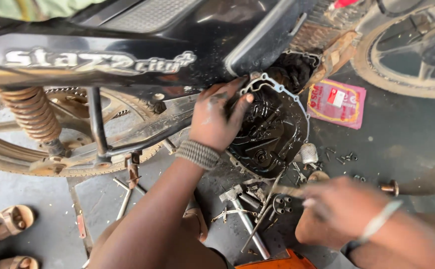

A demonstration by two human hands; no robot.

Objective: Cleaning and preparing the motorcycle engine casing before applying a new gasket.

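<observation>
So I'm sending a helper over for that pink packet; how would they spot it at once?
Start at the black motorcycle on its side and find its open engine case, where the left hand rests. Beside that opening, the flat pink and red plastic packet lies on the dark floor, the only bright thing among grey bolts.

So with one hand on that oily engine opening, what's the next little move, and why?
Probably bringing the right hand up to the open engine case. The left hand already rests on its rim, while the right is blurred over the loose tools and bolts on the floor, apparently holding something thin; what exactly, I cannot tell.
</observation>
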